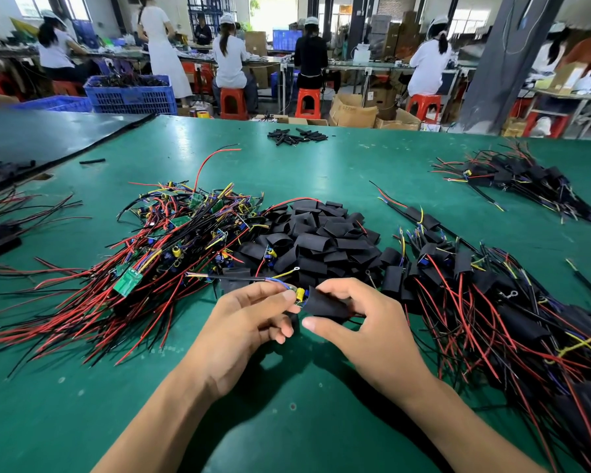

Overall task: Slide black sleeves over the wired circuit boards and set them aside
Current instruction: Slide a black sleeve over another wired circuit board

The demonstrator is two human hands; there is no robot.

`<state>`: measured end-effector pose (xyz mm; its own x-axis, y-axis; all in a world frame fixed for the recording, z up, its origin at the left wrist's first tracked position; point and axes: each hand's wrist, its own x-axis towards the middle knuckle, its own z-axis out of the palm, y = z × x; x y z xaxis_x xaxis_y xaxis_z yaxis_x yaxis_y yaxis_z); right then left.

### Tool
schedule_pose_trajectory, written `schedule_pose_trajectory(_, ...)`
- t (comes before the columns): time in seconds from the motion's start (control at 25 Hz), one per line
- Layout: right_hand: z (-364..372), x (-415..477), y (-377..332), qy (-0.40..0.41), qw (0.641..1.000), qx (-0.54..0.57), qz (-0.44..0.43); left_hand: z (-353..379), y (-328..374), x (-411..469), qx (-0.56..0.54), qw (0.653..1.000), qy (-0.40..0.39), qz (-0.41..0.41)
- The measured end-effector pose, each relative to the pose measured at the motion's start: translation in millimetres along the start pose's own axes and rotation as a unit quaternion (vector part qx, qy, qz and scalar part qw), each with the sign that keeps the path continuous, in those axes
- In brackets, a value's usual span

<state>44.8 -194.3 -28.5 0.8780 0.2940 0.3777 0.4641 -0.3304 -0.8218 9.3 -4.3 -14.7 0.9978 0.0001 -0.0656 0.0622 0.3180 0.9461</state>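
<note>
Fingers of the right hand [362,322] curl round a black sleeve [325,307] part-way over a board [300,295], whose bare end the left hand [249,319] pinches at the sleeve's 9 o'clock. Loose sleeves [318,240] are heaped at 12 o'clock, bare boards [171,240] at 10 and sleeved ones [492,302] at 3, all on the green table [82,404].

The pile of black sleeves [318,240] sits in the middle of the bench [65,425]. Left of it, a tangle of wired boards [171,240] blocks the way. Right of it, a heap of sleeved boards [492,302] blocks it too. Behind it, the green top is bare, so a hand could pass.
</note>
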Motion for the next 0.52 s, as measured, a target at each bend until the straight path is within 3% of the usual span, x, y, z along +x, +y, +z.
schedule_pose_trajectory(0.52,0.7,-0.7,-2.4,-0.011,1.0,-0.027,0.002,0.5,-2.9,-0.8,0.001,1.0,-0.024,0.0)
